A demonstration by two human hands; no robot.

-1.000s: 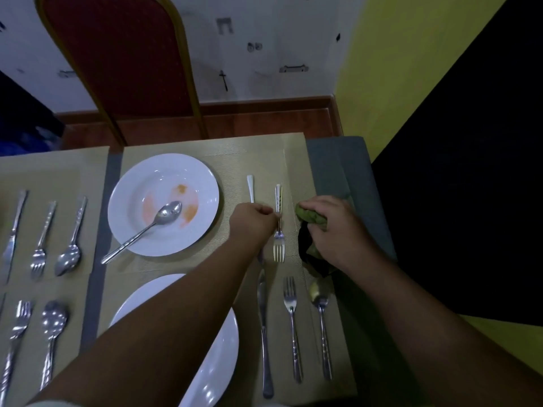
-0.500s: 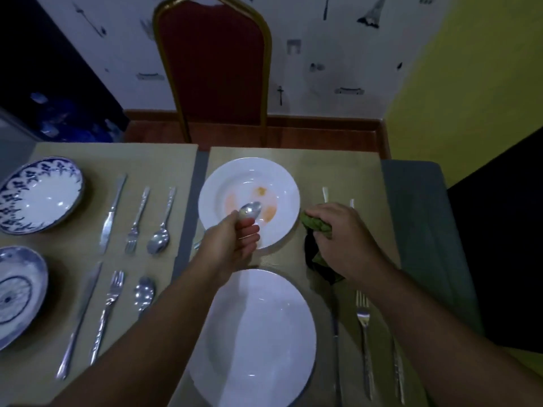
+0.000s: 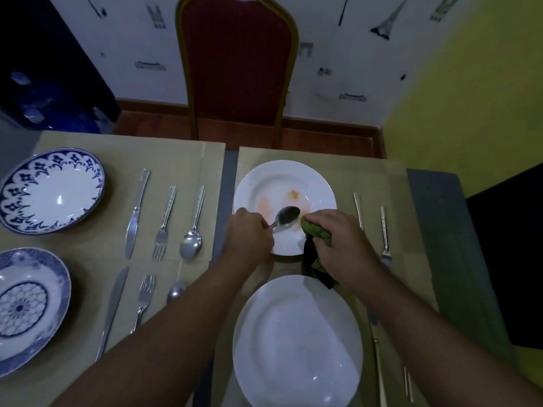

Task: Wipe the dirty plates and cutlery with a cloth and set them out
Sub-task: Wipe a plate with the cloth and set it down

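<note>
Over stained plate (image 3: 318, 183): spoon (image 3: 286, 217) bowl dull, dark.

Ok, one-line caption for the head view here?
Left hand holds a spoon over the stained white plate while the right hand grips a green cloth beside it.

Green cloth (image 3: 318, 234), centre. White plate (image 3: 317, 183) with orange smears. Upper-left plate (image 3: 17, 198): white, dark-blue motif rim. Red chair (image 3: 238, 63), gold frame. Yellow wall (image 3: 470, 92), right.

left grip (image 3: 249, 235) and right grip (image 3: 338, 239) both curled, forearms extended.
</note>
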